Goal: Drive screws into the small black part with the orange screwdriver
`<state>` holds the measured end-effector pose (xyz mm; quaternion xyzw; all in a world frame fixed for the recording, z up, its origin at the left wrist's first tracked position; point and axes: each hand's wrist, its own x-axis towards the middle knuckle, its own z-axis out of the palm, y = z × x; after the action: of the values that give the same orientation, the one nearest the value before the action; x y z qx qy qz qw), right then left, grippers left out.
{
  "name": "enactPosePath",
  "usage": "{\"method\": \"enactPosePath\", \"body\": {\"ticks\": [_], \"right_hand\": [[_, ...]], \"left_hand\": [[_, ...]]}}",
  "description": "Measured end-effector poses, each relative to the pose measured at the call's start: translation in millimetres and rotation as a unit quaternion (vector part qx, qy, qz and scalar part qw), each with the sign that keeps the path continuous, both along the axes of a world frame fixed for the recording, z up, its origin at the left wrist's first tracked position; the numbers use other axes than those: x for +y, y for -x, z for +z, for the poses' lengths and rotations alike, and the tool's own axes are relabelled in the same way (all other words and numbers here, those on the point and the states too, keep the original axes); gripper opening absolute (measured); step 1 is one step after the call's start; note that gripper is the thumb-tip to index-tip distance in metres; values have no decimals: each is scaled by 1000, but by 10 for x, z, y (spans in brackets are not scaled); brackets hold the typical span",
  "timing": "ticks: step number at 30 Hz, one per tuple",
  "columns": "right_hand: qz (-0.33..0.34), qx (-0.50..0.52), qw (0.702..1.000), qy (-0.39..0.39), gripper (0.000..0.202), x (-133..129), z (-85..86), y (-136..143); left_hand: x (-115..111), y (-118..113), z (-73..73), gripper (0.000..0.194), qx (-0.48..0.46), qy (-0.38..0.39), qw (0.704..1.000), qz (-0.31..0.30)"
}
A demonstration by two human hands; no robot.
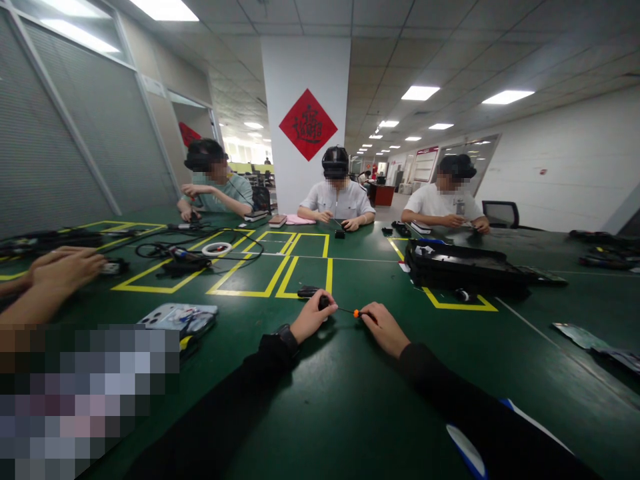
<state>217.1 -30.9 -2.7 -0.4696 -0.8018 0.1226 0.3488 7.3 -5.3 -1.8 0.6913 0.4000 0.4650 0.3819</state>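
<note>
My left hand [313, 316] is closed around a small black part [324, 302] above the green table [310, 420]. My right hand [384, 327] grips the dark handle of a screwdriver [357, 313] with an orange collar. Its thin shaft points left, and the tip reaches the black part at my left fingertips; the exact contact is too small to tell. Just behind my left hand a dark object [307, 291] lies on the table.
A black open case [460, 263] lies at the right. Cables [175, 257] and a white ring [217, 249] are at the left, near a clear box [180, 317]. Another person's hands [67, 270] are at the far left. Three people sit across the table.
</note>
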Motion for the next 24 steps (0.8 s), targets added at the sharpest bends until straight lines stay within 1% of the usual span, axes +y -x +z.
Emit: {"method": "enactPosePath", "body": {"ticks": [2,6,12,18,21,24], "right_hand": [[7,14,1000,2,14,-12,9,-2],[17,29,999,7,15,-33,17,0],[-6,14,1000,9,15,-6,-5,8],[0,3,1000,-7,13,-9,-7,4],[6,10,1000,-4,14,-14,-8,-1],[7,18,1000,3,19,-9,-20,-1]], "left_hand": [[3,4,-4,22,-2,3,1000,-3],[3,3,-1,22,5,-11,1000,-1],[1,2,-3,21,11,-21,1000,-2],[16,6,-25,22,8,-11,1000,1],[17,9,-27,20,8,-18,1000,-3],[13,8,-22,18,10,-24,1000,-7]]}}
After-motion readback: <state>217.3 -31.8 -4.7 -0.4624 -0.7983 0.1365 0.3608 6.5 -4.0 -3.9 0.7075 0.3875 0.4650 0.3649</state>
